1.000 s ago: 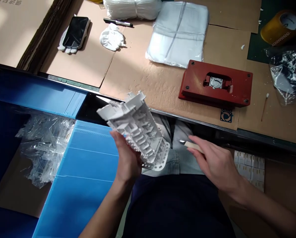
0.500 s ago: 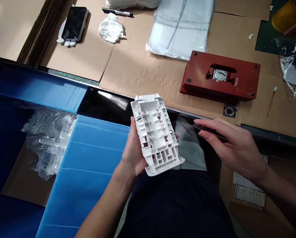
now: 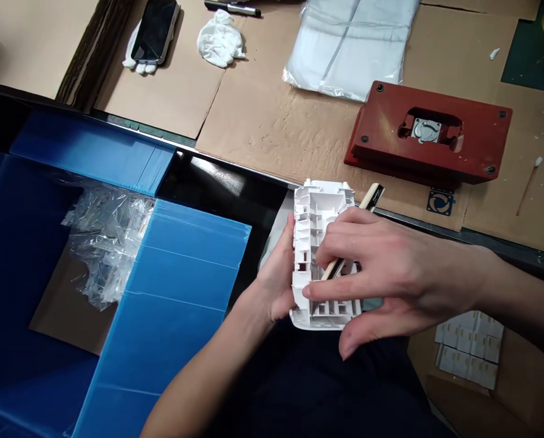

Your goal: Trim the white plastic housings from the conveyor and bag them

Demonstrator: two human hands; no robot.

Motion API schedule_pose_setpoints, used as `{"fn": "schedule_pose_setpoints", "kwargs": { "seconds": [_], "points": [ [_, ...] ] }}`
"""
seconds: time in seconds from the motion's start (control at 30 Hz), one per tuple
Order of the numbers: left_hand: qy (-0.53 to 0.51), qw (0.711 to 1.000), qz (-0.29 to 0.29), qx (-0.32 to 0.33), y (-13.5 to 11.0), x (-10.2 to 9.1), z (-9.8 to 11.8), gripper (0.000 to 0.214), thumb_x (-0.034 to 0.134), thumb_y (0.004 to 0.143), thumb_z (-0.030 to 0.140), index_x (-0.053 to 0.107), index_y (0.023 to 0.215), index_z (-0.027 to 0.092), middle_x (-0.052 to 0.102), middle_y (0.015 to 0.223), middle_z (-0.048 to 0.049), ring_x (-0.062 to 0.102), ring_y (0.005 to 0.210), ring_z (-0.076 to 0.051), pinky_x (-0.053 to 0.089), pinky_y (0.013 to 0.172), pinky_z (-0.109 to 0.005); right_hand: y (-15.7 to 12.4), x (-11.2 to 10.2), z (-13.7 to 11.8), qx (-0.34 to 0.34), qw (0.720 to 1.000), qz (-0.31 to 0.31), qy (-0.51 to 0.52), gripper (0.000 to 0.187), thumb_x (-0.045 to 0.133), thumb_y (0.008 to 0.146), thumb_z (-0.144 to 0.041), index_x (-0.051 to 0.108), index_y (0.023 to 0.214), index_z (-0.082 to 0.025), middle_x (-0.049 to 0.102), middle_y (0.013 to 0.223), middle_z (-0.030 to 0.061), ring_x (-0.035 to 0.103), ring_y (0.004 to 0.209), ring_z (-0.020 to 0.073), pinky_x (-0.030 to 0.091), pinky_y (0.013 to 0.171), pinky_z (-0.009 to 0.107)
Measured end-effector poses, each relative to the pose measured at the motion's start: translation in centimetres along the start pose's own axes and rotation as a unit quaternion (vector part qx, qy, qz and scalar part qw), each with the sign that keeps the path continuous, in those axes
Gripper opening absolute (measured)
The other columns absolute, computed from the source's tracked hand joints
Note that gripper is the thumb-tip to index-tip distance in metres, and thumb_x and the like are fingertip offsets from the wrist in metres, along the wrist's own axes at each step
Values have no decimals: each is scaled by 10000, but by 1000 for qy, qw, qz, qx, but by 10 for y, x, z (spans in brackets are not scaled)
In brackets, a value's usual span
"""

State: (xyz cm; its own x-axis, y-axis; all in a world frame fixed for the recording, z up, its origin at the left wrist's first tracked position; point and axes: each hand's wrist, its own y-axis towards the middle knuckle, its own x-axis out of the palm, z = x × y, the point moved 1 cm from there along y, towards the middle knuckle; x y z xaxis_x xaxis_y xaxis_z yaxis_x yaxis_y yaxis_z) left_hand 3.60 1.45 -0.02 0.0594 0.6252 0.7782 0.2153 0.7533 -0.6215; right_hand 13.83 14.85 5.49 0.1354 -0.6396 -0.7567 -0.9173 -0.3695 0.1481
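My left hand [image 3: 276,283] grips a white ribbed plastic moulded part [image 3: 320,213] from its left side, holding it over my lap with the ribbed face up. My right hand [image 3: 390,274] lies across the part's right half, fingers pinched on a thin tan-handled tool with a dark tip [image 3: 372,198]. The tool's lower end rests among the part's ribs. A red metal fixture block [image 3: 436,143] with a recessed silver insert sits on the cardboard-covered bench just beyond.
A blue corrugated plastic box [image 3: 180,286] with crumpled clear bags [image 3: 107,237] stands at my left. On the bench: a phone [image 3: 155,27], white cloth [image 3: 219,42], marker [image 3: 233,8], stacked clear bags [image 3: 354,45], a cotton swab [image 3: 527,185]. White small parts [image 3: 470,347] lie lower right.
My left hand turned the white part ribbed face up and shifted it right. My right hand came in over it with the tool, now touching the ribs. The view tilted down.
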Motion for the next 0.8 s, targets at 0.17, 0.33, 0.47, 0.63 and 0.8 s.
{"fn": "schedule_pose_setpoints", "kwargs": {
  "seconds": [0.17,0.33,0.47,0.63,0.8],
  "points": [
    [-18,999,-18,-22,1,-2,-1,651,310,1009,607,678,1188,101,774,935,-112,739,894,-273,574,851,-371,-3,5,5,-28,997,47,63,424,695,888,-529,725,1179,-222,630,932,41,545,865,172,385,867,374],
    [-32,999,-10,-23,4,-5,0,597,381,1002,586,673,1197,103,775,934,-106,735,901,-280,561,851,-369,-5,8,6,-22,995,68,73,426,744,858,-501,742,1143,-185,627,922,53,536,858,173,370,853,368],
    [-31,999,-20,-28,4,-6,-1,614,370,1001,597,671,1196,98,775,943,-109,732,915,-281,551,863,-368,-6,9,6,-21,995,70,68,433,747,853,-505,741,1154,-194,623,924,53,535,853,174,365,847,368],
    [-27,999,-17,-27,5,-5,-2,632,363,1001,606,673,1183,86,774,938,-113,730,923,-281,542,878,-368,-7,11,7,-19,994,74,72,405,744,859,-494,753,1120,-186,637,932,63,548,862,178,372,863,376],
    [-24,999,-2,-32,3,-2,-1,618,387,995,604,669,1194,92,773,938,-109,728,928,-284,542,885,-373,-9,11,6,-17,994,82,64,435,742,856,-505,746,1148,-183,643,955,80,560,871,190,383,875,397]
  ]
}}
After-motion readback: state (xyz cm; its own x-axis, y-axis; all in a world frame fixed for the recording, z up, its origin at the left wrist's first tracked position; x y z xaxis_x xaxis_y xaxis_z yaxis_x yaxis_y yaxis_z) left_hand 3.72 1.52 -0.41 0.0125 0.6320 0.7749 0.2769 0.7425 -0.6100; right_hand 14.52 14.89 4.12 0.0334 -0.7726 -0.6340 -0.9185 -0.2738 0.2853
